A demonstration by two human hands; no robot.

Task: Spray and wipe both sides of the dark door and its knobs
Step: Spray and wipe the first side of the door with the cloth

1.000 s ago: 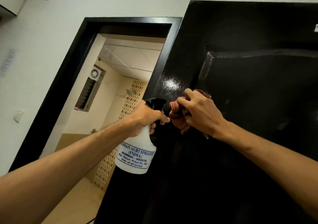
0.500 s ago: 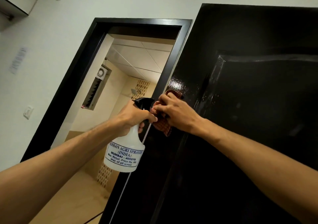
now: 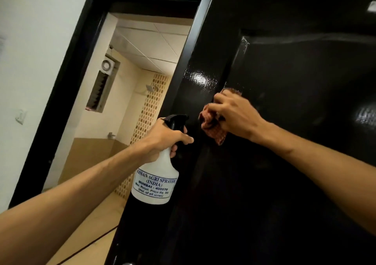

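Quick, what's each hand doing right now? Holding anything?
Left hand: closed round the neck of the spray bottle.
Right hand: closed on the reddish cloth, pressing it against the dark door.

I see the door [image 3: 284, 183] on the right. It is black and very shiny, and it stands open. A bright patch shines near its edge, up above the cloth [image 3: 211, 126]. The cloth is reddish brown with little checks. It is bunched up and pressed flat on the door under my right hand [image 3: 236, 116]. The spray bottle [image 3: 156, 183] is white with a black top and a label with blue words. My left hand [image 3: 162, 140] holds its neck, and its nose points at the door.
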